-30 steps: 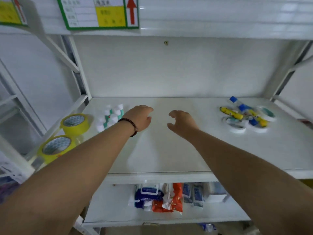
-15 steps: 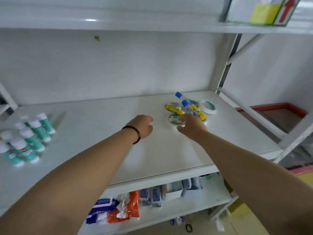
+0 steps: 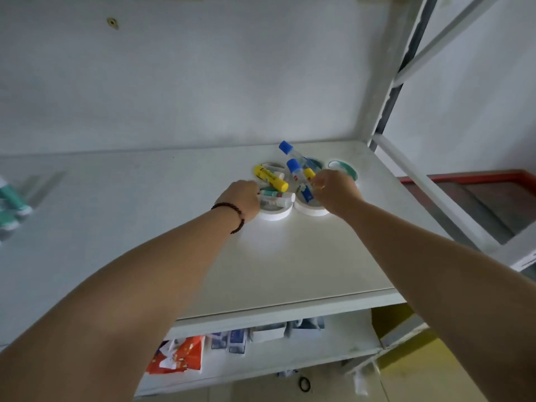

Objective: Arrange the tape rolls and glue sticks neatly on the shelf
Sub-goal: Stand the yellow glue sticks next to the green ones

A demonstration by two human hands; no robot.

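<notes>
A jumble of glue sticks and tape rolls lies near the back right corner of the white shelf (image 3: 290,256). A yellow glue stick (image 3: 271,178) lies slantwise across the heap, two blue-capped glue tubes (image 3: 291,150) point toward the back wall, and a green-and-white glue stick (image 3: 275,195) lies over the nearest white tape roll (image 3: 275,212). A second white tape roll (image 3: 309,208) lies just beside it to the right, and a roll with a green inner ring (image 3: 343,169) lies flat behind the right hand.

The left hand (image 3: 242,198), with a dark bead bracelet (image 3: 232,211) at the wrist, has its fingers curled against the left end of the green-and-white stick; whether the grip is clamped on it cannot be told. The right hand (image 3: 336,191) pinches a stick with a yellow end at the heap's right side.

At the far left edge, blurred green-and-white glue sticks (image 3: 11,204) stand on the same shelf, well apart from the heap. On the lower shelf (image 3: 333,343) lie an orange packet (image 3: 182,355) and some small boxes (image 3: 266,332).
</notes>
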